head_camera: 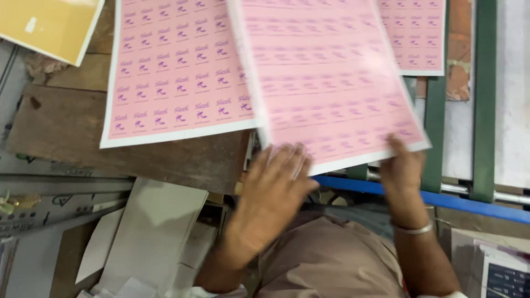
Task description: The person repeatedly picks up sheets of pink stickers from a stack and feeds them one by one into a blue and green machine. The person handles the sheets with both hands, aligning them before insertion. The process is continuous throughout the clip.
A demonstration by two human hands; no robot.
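Note:
A large pink printed sheet point(331, 77) with a white border and rows of small purple labels is lifted and blurred in the middle of the view. My left hand point(273, 190) grips its near left corner, fingers spread under the edge. My right hand point(403, 165), with a metal bangle on the wrist, pinches the near right edge. A second pink label sheet point(176, 66) lies flat on the wooden board point(110, 143) to the left. A third pink sheet point(422, 38) lies at the upper right.
A yellow card point(49, 25) sits at the top left. Grey and white cardboard pieces point(149, 232) are stacked at the lower left. A blue bar point(469, 204) and green metal frame point(486, 99) run along the right. Printed papers point(502, 270) lie at the lower right.

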